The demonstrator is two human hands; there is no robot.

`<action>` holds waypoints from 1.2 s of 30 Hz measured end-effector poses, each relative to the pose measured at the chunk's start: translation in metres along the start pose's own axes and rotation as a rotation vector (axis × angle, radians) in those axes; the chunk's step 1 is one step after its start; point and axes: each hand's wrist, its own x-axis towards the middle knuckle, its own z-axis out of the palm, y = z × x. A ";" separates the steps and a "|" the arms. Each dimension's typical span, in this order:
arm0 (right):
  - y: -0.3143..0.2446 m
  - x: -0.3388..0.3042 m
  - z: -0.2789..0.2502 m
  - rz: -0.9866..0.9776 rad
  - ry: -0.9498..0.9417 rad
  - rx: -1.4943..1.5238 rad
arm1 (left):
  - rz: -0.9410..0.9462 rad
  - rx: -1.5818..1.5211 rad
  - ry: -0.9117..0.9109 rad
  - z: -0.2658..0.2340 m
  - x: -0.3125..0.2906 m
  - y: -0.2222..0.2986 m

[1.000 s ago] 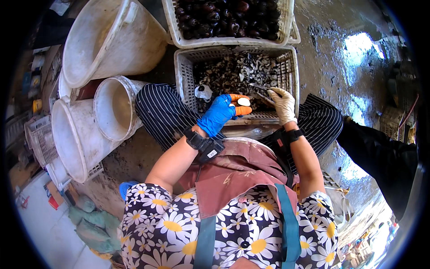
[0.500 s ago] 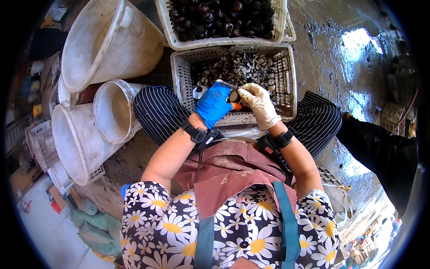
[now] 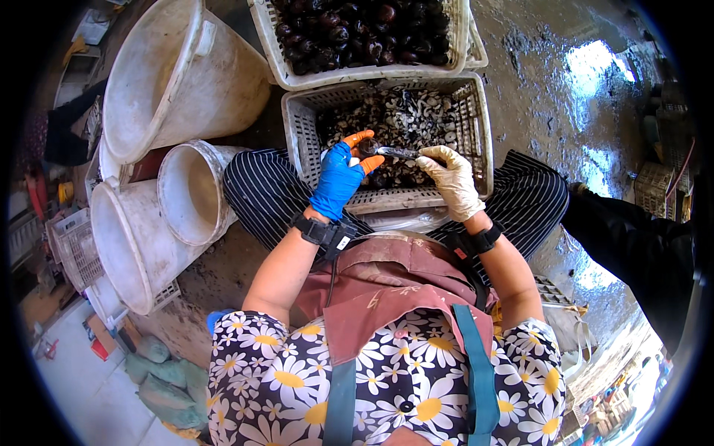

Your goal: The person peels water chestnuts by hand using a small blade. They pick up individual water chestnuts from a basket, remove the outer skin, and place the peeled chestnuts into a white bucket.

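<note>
Tub (image 3: 230, 82), pale and scuffed, lies tilted toward ten o'clock of the view. An upper crate (image 3: 364, 76), heaped with glossy dark round pieces (image 3: 372, 37), sits at twelve; nearer, also at twelve, a slatted lower crate (image 3: 416, 198) contains dark and pale scraps (image 3: 420, 111). At eleven, the left hand (image 3: 337, 182), blue-gloved with orange fingertips, curls thumb and forefinger into a narrow pinch. At two, the pale-gloved right hand (image 3: 454, 182) has its fingers closed on a slim metal tool (image 3: 399, 153), which points toward nine. Smallest, a single dark piece (image 3: 369, 146) sits in the left pinch above the lower crate, at twelve; whether the tool's tip touches it, I cannot tell. The step in hand appears to be working that piece with the tool; the next move likely calls for a firm pinch and careful tip control.
</note>
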 end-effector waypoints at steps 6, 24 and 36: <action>0.000 0.009 -0.006 -0.115 -0.030 -0.219 | 0.014 0.067 0.002 0.000 -0.003 0.006; -0.003 0.025 0.040 -0.085 -0.074 -0.266 | -0.055 -0.072 -0.078 0.032 -0.016 -0.016; 0.002 -0.001 0.017 -0.369 -0.060 -0.279 | -0.040 -0.054 -0.151 0.006 -0.002 -0.003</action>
